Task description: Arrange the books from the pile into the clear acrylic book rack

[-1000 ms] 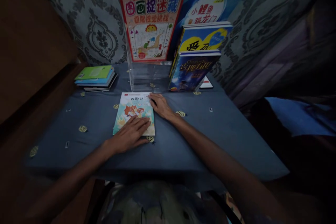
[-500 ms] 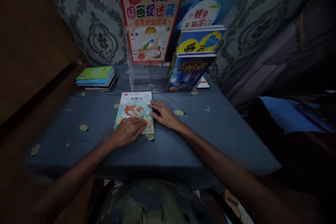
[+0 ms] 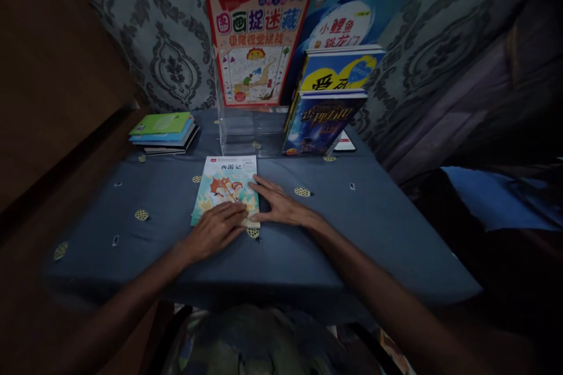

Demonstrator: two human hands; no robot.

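Observation:
A thin paperback book (image 3: 225,183) with a white and teal illustrated cover lies closed and face up on the cloth-covered table. My left hand (image 3: 219,225) rests flat over its lower part, fingers stretched toward the right. At the book's right edge is my right hand (image 3: 281,204), its fingers spread, with the fingertips and thumb touching the border. Part of the lower cover is hidden beneath my left hand.
Behind the book stands a clear plastic rack (image 3: 240,135) holding several upright books, among them a red picture book (image 3: 257,41) and a dark blue book (image 3: 323,123). A stack of books (image 3: 162,129) lies at the back left. A phone-like object (image 3: 345,142) lies behind the rack's right side.
My right hand has slid down along the book's right edge, and its thumb now spreads to the lower right corner. The left hand stays on the cover. The view has shifted slightly.

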